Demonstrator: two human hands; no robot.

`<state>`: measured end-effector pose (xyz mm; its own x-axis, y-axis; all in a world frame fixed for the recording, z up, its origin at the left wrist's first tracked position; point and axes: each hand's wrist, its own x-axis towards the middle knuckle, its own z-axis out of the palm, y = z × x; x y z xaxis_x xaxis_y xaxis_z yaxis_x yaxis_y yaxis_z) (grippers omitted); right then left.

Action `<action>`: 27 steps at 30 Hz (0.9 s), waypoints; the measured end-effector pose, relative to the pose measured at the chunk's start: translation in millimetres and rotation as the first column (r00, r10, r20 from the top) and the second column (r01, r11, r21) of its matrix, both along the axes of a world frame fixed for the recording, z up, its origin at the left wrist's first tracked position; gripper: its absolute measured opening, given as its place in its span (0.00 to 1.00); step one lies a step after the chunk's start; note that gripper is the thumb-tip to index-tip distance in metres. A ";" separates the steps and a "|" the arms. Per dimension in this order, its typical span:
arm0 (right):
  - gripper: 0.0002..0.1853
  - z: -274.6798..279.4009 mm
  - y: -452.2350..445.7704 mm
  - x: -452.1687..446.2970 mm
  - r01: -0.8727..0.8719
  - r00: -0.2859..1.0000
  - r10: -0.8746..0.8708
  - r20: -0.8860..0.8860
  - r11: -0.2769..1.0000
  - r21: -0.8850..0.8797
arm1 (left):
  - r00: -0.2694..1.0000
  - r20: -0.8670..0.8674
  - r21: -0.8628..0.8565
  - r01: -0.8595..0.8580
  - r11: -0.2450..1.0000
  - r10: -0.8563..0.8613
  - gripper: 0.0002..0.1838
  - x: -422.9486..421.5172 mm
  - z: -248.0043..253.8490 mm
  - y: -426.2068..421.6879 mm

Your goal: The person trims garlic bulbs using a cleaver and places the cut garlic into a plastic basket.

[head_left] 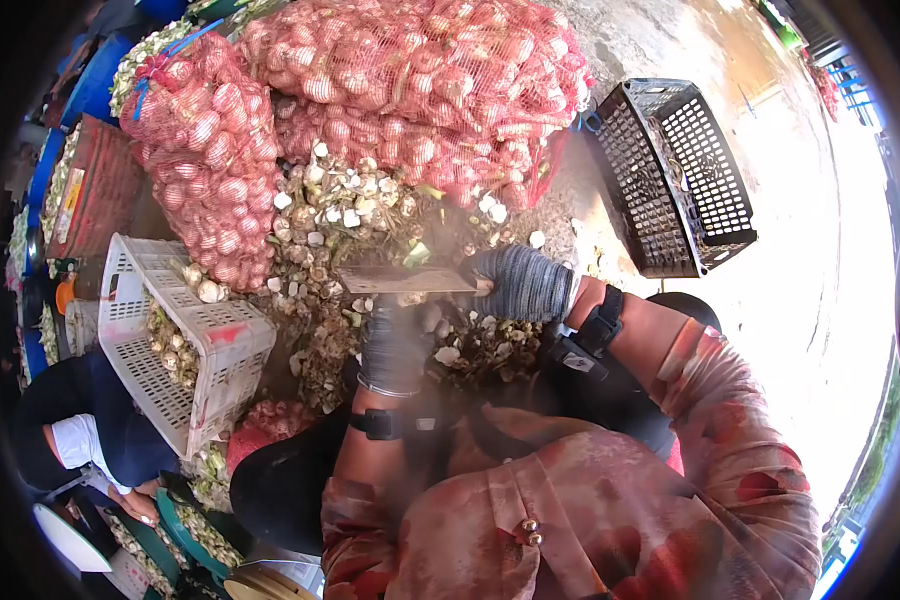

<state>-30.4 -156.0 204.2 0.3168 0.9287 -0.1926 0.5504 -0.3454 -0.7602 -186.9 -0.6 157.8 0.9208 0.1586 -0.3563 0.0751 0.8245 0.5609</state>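
My right hand [525, 283], in a grey knit glove, is closed round the handle of a broad-bladed knife [410, 281]. The blade lies level and points left. Just below it is my left hand [392, 350], also gloved and blurred, with its fingers closed and partly covered by the blade. Something pale shows at those fingertips, too smeared to name. A pale green-white piece [416, 256] is just above the blade. Around and beneath both hands spreads a heap of garlic bulbs and trimmings [320, 325].
Red mesh sacks of garlic [420, 70] stand beyond the heap, with another sack [210, 150] at left. A white crate [225, 350] holding bulbs tilts at left. At right is a black crate [660, 190]. Another person's hand [138, 505] shows at lower left near a green basin [195, 530].
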 end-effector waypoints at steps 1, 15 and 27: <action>0.13 -1.0 0.3 -1.8 -0.001 1.000 0.001 -0.002 1.000 -0.004 | 1.000 -0.002 -0.004 -0.001 1.000 0.001 0.24 -0.1 -1.2 -1.1; 0.17 -93.1 -15.5 30.9 0.058 0.997 -0.043 0.067 0.969 -0.241 | 0.880 0.378 -0.197 -0.226 0.954 0.287 0.26 -15.2 37.3 82.6; 0.11 -16.9 -9.0 26.4 0.326 0.943 -0.331 -0.018 0.935 -0.137 | 0.941 -0.339 0.696 0.241 -0.677 -0.014 0.23 49.5 -186.7 -10.5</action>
<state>-4.0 -165.0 187.3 0.5893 0.7401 -0.3241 0.3595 -0.5994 -0.7152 -137.4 -11.2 -28.9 0.9895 0.1423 0.0238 0.1351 -0.9718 0.1932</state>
